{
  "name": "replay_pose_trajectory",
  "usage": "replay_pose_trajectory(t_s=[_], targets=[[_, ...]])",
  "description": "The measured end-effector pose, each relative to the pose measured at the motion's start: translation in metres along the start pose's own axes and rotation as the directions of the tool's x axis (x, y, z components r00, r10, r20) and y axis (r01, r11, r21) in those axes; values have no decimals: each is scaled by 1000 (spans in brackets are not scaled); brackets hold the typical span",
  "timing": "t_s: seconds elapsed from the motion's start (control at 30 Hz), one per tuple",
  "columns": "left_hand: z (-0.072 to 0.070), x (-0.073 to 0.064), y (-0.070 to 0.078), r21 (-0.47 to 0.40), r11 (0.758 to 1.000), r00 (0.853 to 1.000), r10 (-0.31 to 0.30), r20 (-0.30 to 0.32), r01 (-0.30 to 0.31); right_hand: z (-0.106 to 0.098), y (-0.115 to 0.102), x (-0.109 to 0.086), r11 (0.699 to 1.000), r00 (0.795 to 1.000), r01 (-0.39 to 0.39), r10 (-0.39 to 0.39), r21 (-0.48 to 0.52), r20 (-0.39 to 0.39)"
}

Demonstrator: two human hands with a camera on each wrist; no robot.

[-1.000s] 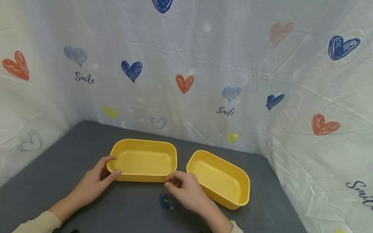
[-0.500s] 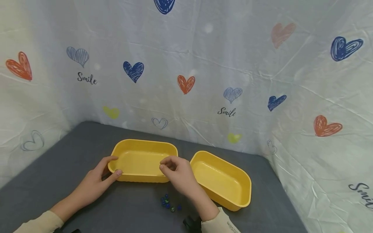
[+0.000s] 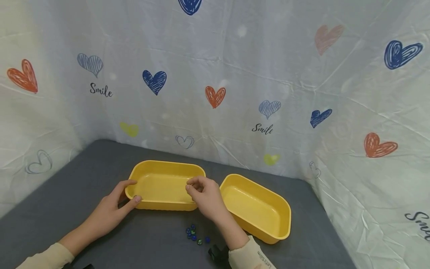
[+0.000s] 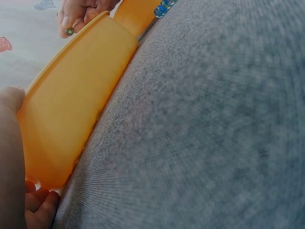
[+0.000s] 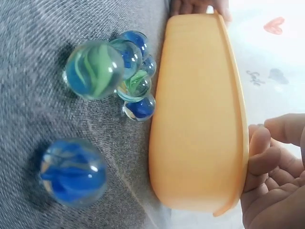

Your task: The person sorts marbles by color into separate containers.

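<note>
My left hand (image 3: 102, 215) grips the left end of a yellow tray (image 3: 164, 206), thumb at the front rim and fingers around the end. Over that tray's right end is my right hand (image 3: 209, 196), fingers curled in a pinch. A small green marble (image 4: 70, 31) shows at its fingertips in the left wrist view. In front of the tray, several blue and green glass marbles lie clustered on the grey cloth. The right wrist view shows a green-swirled marble (image 5: 94, 69) beside the cluster and a blue marble (image 5: 74, 172) lying apart.
A second yellow tray (image 3: 255, 229) stands angled to the right of the first, close to my right forearm. Grey cloth (image 3: 151, 243) covers the table. Behind it hangs a white curtain (image 3: 235, 74) printed with hearts.
My right hand has risen from the tray's front right corner to over its right end, then shifted slightly right. My left hand keeps its grip on the tray.
</note>
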State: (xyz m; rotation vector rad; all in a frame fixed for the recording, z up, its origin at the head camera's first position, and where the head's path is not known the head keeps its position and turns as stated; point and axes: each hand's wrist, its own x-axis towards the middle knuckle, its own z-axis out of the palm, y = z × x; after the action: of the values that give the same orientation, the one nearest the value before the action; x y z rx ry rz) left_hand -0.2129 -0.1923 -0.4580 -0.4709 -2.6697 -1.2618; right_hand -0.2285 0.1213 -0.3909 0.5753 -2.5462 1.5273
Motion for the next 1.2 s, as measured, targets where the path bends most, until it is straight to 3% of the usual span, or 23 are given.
replay_pose_trajectory(t_s=[1.2], targets=[[0,0,1,-6,1000,1000,1,2,-1,1,2,-3,999,1000,0,1,-54,5]])
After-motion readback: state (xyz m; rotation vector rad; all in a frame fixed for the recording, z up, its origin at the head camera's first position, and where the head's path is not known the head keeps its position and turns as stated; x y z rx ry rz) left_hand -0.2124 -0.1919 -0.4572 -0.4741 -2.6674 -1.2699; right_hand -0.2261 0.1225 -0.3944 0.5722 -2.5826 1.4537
